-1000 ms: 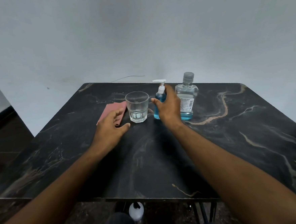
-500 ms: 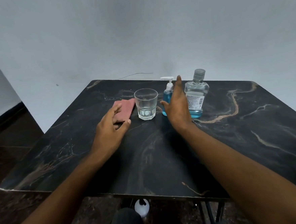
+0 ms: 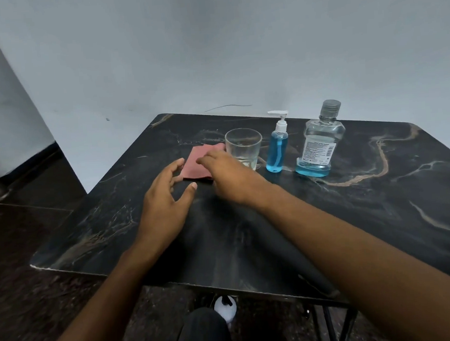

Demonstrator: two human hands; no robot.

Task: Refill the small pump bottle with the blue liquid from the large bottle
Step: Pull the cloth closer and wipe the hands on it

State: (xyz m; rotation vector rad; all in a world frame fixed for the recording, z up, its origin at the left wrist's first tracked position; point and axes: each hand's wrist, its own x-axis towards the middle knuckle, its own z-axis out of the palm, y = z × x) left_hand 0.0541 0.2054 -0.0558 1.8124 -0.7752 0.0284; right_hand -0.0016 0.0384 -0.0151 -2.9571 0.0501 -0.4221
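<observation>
Your hands hover over the cloth [image 3: 200, 164], bottles untouched.
Left hand [image 3: 164, 198] and right hand [image 3: 229, 171]: grip released, empty. Big bottle [image 3: 320, 139] label is unreadable; pump bottle [image 3: 277, 145] bears none.

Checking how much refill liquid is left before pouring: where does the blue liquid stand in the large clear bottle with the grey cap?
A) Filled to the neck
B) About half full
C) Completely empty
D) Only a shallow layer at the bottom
D: the large clear bottle with the grey cap shows blue only in a shallow band at its base, clear above.
</observation>
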